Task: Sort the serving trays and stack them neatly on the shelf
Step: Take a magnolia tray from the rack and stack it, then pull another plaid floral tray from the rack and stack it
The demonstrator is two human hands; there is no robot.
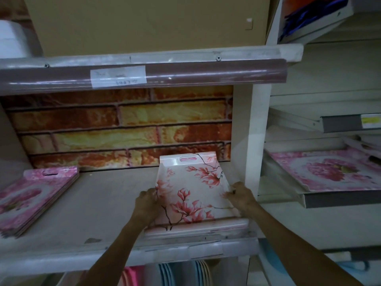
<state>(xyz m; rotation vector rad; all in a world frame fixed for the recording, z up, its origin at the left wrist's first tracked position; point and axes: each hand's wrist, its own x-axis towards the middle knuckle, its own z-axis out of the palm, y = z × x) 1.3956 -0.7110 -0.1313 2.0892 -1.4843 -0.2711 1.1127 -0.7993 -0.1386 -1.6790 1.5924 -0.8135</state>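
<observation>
Left hand and right hand clamp the side rims of the magnolia tray, lying at the right end of the shelf; best pushed level, squared to the upright. Farther left lies a stack of pink trays; behind, a brick-patterned back panel; rightward, another pink tray on a neighbouring shelf

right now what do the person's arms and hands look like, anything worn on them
Both forearms are bare as far as the view shows: no sleeves, gloves or watch visible. The left hand and the right hand also look bare; the picture is too soft to rule out a thin ring. The arms come in from the bottom edge, so anything worn above the elbow is out of view.
</observation>
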